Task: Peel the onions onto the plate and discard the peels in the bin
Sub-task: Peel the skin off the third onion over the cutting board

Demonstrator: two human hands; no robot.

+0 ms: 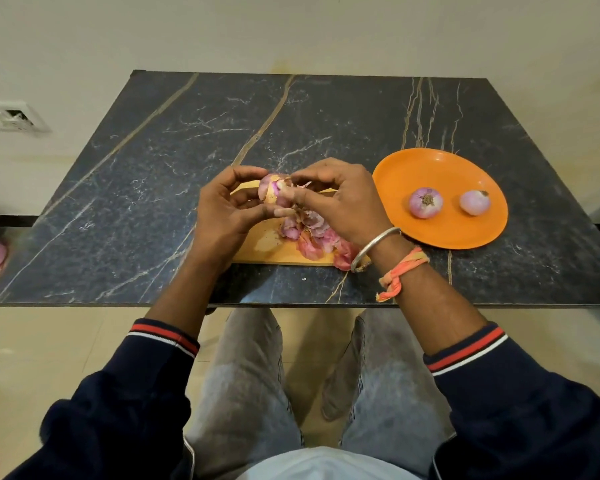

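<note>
In the middle of the frame, the left hand (229, 209) cups a small pink onion with loose papery skin (271, 192) so it stays put. The right hand (340, 199) pinches a strip of that skin to pull it off. Below them, a heap of pink peels (312, 237) lies on the flat wooden board (267, 249). Two peeled onions (425, 202) sit on the round orange plastic plate (440, 168) at the right. No bin shows. Nothing blocks the way to the plate.

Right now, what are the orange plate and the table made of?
The orange plate looks like plastic: even bright colour, soft sheen. The table looks like dark polished marble or a printed laminate; pale veins cross it, so I can't tell which.
</note>
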